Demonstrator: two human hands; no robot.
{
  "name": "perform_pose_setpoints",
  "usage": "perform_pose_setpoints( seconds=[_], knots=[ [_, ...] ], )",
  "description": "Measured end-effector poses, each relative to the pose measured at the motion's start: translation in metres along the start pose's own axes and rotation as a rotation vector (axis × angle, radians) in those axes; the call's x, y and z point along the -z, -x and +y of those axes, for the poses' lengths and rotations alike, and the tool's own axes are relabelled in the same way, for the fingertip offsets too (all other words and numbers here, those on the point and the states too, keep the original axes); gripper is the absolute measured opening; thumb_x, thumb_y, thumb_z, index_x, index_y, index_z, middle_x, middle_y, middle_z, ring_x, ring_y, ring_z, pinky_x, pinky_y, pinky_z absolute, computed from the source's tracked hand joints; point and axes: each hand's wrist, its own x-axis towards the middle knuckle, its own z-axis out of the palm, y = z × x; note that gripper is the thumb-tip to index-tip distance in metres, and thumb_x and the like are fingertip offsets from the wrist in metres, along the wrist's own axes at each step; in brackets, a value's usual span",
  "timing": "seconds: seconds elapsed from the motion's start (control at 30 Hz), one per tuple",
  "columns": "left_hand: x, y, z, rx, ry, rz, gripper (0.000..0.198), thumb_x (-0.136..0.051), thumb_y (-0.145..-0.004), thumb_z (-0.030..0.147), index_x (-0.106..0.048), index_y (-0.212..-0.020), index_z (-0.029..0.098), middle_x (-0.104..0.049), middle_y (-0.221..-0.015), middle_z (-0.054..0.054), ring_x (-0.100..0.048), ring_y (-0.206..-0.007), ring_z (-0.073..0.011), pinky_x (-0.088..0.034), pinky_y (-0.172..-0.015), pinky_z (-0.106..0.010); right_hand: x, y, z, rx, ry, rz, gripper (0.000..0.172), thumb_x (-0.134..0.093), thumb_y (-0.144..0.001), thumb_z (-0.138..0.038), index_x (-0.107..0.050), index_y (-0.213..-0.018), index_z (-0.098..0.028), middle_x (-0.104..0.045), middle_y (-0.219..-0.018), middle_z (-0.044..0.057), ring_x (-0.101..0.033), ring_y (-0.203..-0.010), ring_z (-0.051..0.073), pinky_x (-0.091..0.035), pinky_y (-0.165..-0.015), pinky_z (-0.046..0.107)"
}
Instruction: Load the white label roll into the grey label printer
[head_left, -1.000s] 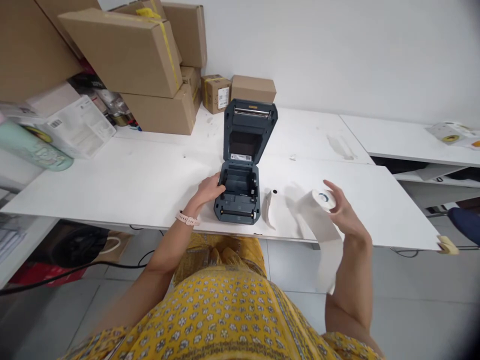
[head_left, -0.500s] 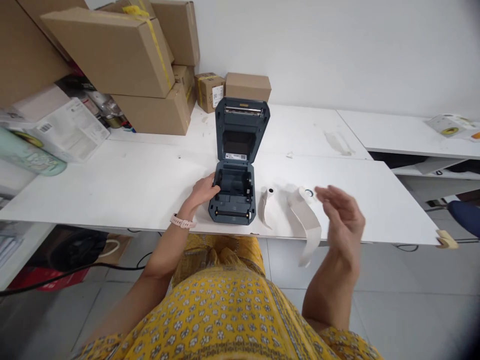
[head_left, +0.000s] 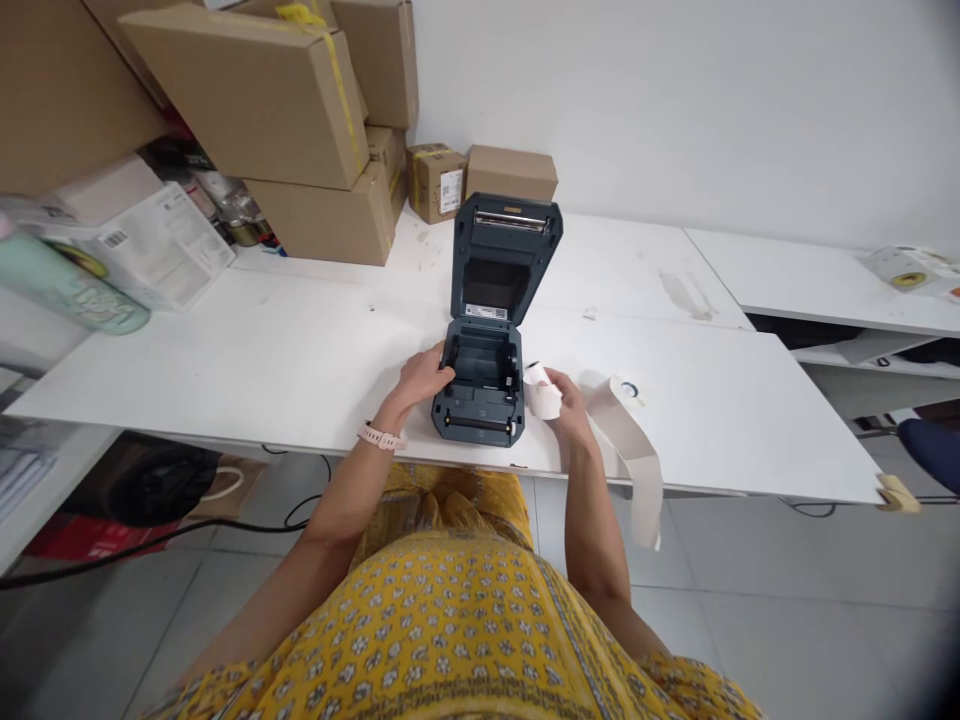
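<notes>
A dark grey label printer point(head_left: 480, 405) stands on the white table with its lid point(head_left: 506, 255) raised and its roll bay bare. My left hand point(head_left: 424, 380) grips the printer's left side wall, thumb over the rim. In my right hand point(head_left: 568, 402) is a small white paper roll point(head_left: 541, 392), held just right of the printer with its dark core end facing up and away. Farther right lies a larger label roll point(head_left: 626, 390), its loose strip point(head_left: 637, 465) hanging over the table's front edge.
Cardboard boxes point(head_left: 315, 120) are stacked at the back left, and two smaller cartons point(head_left: 510, 172) stand behind the printer. A mint green bottle point(head_left: 90, 290) and a white box point(head_left: 161, 245) sit at far left. The table's front edge point(head_left: 720, 492) runs close to my body.
My right hand has moved left from beside the larger label roll and taken hold of the small paper roll, now lifted near the printer. My left hand stays on the printer.
</notes>
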Motion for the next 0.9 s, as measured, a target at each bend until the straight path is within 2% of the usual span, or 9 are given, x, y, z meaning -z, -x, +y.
perform_pose_setpoints(
  seconds=[0.07, 0.13, 0.23, 0.3, 0.43, 0.53, 0.67, 0.9],
  knots=[
    [-0.001, 0.000, -0.002, -0.005, 0.028, 0.010, 0.059, -0.050, -0.077, 0.020, -0.058, -0.135, 0.019, -0.072, -0.087, -0.008, -0.067, -0.083, -0.0292, -0.045, -0.072, -0.035, 0.002, 0.008, -0.019, 0.001, -0.189, 0.013, 0.053, -0.057, -0.086, -0.066, -0.059, -0.122, -0.028, -0.072, -0.116, 0.007, -0.069, -0.107, 0.026, -0.053, -0.098, 0.047],
    [-0.002, 0.000, -0.003, -0.013, 0.047, 0.018, 0.058, -0.050, -0.078, 0.020, -0.058, -0.135, 0.019, -0.073, -0.089, -0.008, -0.067, -0.083, -0.0288, -0.045, -0.072, -0.034, -0.001, 0.016, -0.047, 0.047, -0.291, -0.049, 0.048, -0.059, -0.086, -0.066, -0.060, -0.120, -0.032, -0.074, -0.110, 0.003, -0.070, -0.104, 0.024, -0.054, -0.096, 0.044],
    [-0.004, 0.000, -0.005, -0.013, 0.060, 0.029, 0.059, -0.052, -0.078, 0.022, -0.059, -0.136, 0.018, -0.074, -0.094, -0.010, -0.067, -0.086, -0.0289, -0.045, -0.073, -0.034, -0.016, 0.016, -0.088, 0.194, -0.078, -0.230, 0.040, -0.062, -0.090, -0.056, -0.062, -0.121, -0.031, -0.072, -0.116, 0.004, -0.067, -0.110, 0.025, -0.051, -0.099, 0.042],
    [-0.005, 0.000, -0.005, -0.008, 0.070, 0.044, 0.060, -0.053, -0.078, 0.022, -0.058, -0.138, 0.018, -0.074, -0.100, -0.010, -0.067, -0.090, -0.0289, -0.045, -0.074, -0.034, -0.032, 0.009, -0.104, 0.304, 0.164, -0.267, 0.033, -0.061, -0.093, -0.048, -0.064, -0.119, -0.028, -0.071, -0.120, 0.005, -0.064, -0.114, 0.026, -0.045, -0.105, 0.045],
    [-0.009, 0.004, -0.002, 0.039, 0.121, 0.096, 0.063, -0.053, -0.078, 0.020, -0.057, -0.141, 0.021, -0.075, -0.097, -0.008, -0.067, -0.088, -0.0267, -0.045, -0.074, -0.033, -0.055, -0.007, -0.104, 0.402, 0.533, -0.273, 0.025, -0.053, -0.097, -0.034, -0.063, -0.119, -0.028, -0.073, -0.119, 0.004, -0.064, -0.114, 0.028, -0.029, -0.115, 0.055],
    [-0.013, 0.008, -0.001, 0.090, 0.162, 0.138, 0.065, -0.053, -0.079, 0.021, -0.056, -0.143, 0.021, -0.073, -0.085, -0.005, -0.065, -0.080, -0.0243, -0.043, -0.069, -0.031, -0.059, -0.009, -0.096, 0.406, 0.656, -0.329, 0.025, -0.053, -0.096, -0.028, -0.064, -0.119, -0.029, -0.074, -0.120, 0.003, -0.064, -0.115, 0.028, -0.025, -0.116, 0.057],
    [-0.018, 0.008, -0.004, 0.091, 0.196, 0.188, 0.065, -0.055, -0.078, 0.024, -0.055, -0.144, 0.022, -0.069, -0.078, -0.002, -0.062, -0.075, -0.0215, -0.039, -0.064, -0.029, -0.059, -0.007, -0.094, 0.405, 0.704, -0.338, 0.026, -0.053, -0.096, -0.027, -0.066, -0.118, -0.029, -0.075, -0.115, 0.005, -0.064, -0.114, 0.028, -0.024, -0.116, 0.057],
    [-0.025, 0.007, -0.013, 0.024, 0.276, 0.216, 0.061, -0.060, -0.082, 0.038, -0.057, -0.141, 0.023, -0.062, -0.075, 0.000, -0.056, -0.069, -0.0184, -0.037, -0.063, -0.029, -0.058, -0.010, -0.093, 0.404, 0.682, -0.372, 0.028, -0.050, -0.097, -0.024, -0.066, -0.120, -0.030, -0.074, -0.118, 0.004, -0.063, -0.118, 0.026, -0.022, -0.118, 0.056]
  ],
)
